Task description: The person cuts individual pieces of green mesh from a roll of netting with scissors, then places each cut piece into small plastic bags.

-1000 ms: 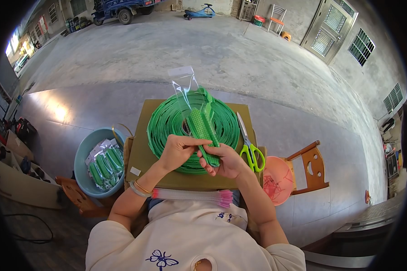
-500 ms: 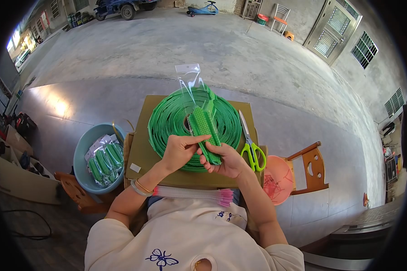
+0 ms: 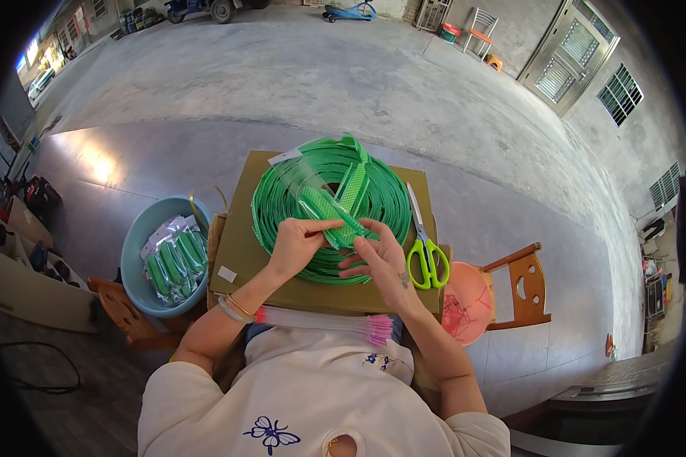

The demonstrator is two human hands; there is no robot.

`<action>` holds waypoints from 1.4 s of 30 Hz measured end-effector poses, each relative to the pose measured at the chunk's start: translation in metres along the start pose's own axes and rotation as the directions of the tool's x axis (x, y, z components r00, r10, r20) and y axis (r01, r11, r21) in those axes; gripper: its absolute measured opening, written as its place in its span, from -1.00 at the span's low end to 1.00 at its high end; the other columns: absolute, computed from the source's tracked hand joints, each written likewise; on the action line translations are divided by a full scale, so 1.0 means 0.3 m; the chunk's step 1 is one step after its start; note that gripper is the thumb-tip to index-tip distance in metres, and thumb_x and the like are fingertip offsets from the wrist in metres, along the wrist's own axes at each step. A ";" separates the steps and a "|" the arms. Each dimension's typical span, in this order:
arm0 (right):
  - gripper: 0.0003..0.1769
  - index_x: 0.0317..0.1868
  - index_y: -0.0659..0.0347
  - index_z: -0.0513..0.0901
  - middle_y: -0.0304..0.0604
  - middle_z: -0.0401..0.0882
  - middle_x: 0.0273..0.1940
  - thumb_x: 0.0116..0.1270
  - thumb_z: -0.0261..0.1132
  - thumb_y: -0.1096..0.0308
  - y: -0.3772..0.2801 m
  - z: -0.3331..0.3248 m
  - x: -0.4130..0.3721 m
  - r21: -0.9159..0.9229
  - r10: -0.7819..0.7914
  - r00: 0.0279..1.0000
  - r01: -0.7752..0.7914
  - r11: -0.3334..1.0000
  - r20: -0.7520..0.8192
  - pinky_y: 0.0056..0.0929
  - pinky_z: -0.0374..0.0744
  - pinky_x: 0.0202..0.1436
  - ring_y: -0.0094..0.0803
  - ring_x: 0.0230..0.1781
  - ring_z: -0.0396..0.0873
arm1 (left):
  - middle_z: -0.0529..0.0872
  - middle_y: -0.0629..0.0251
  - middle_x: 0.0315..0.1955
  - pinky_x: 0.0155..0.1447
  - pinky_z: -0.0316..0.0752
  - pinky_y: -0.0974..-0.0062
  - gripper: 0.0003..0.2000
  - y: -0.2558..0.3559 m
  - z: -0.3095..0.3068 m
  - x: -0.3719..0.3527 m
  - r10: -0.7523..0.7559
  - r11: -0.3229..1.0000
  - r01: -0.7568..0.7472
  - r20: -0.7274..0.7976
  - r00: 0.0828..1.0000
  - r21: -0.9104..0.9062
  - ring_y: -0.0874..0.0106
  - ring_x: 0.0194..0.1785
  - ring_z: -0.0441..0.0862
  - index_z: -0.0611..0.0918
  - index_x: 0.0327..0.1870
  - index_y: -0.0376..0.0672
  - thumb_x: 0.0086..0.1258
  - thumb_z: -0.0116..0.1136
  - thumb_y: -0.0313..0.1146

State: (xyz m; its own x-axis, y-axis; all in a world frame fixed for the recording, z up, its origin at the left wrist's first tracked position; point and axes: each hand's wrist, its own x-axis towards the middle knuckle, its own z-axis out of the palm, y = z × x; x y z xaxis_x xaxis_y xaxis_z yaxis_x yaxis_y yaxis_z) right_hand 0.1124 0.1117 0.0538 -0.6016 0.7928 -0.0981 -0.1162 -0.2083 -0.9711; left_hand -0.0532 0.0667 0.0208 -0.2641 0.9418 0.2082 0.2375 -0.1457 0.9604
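Note:
A clear plastic bag (image 3: 318,204) with folded green dotted ribbon inside lies tilted in my hands, its header end pointing up and left. My left hand (image 3: 297,245) pinches the bag's lower part between thumb and forefinger. At the bag's lower right end, my right hand (image 3: 383,259) has thumb and forefinger closed on the edge, the other fingers loosely spread. Beneath both hands is a large flat coil of green ribbon (image 3: 270,209), with a dotted length rising over its far side. Scissors with lime-green handles (image 3: 428,263) lie right of the coil.
The coil rests on a brown box top (image 3: 244,228) bearing a small white label (image 3: 226,274). A blue basin (image 3: 133,263) at left holds several filled bags. A pink basin (image 3: 476,301) sits on a wooden chair (image 3: 530,289) at right. Pink-ended clear strips (image 3: 328,321) lie across my lap.
The bag has tipped from upright toward the left and lower. My right hand has shifted from gripping the packet's body to its lower right end, its fingers opening out.

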 end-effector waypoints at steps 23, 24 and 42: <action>-0.69 -0.04 0.31 0.55 0.04 0.62 -0.31 0.29 0.11 0.30 0.086 -0.039 0.077 -0.726 -0.467 0.735 0.642 0.247 0.491 0.06 0.03 0.36 0.06 0.32 0.16 | 0.59 0.46 -0.52 -0.17 0.52 0.70 -0.36 0.042 0.102 -0.117 -0.212 0.822 0.202 0.045 0.976 -0.533 0.73 -0.42 0.45 0.21 0.36 -0.06 0.23 -0.02 -0.72; -0.66 -0.05 0.32 0.55 0.05 0.61 -0.31 0.32 0.09 0.24 0.093 -0.031 0.085 -0.719 -0.466 0.725 0.654 0.236 0.507 0.07 0.00 0.37 0.07 0.33 0.13 | 0.56 0.48 -0.54 -0.20 0.48 0.72 -0.33 0.030 0.101 -0.124 -0.185 0.879 0.178 0.028 0.982 -0.442 0.73 -0.44 0.41 0.21 0.37 -0.05 0.20 0.00 -0.72; -0.45 -0.01 0.32 0.53 -0.01 0.59 -0.11 0.29 0.08 -0.04 0.008 -0.017 0.025 -0.670 -0.469 0.580 0.742 -0.034 0.666 0.15 -0.04 0.36 0.06 0.31 0.19 | 0.63 0.27 -0.27 -0.22 0.62 0.50 -0.52 0.035 -0.110 -0.004 -0.375 0.692 0.243 -0.050 0.926 -0.680 0.46 -0.27 0.65 0.28 0.23 -0.26 0.31 0.09 -0.40</action>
State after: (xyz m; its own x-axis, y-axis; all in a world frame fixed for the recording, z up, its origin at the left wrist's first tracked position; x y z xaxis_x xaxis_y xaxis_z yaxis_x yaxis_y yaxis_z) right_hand 0.1117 0.1202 0.0498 -0.8210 0.1761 0.5432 0.0872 0.9788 -0.1855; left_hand -0.0812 0.0541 0.0369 -0.3799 0.9114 -0.1579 -0.5357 -0.0777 0.8408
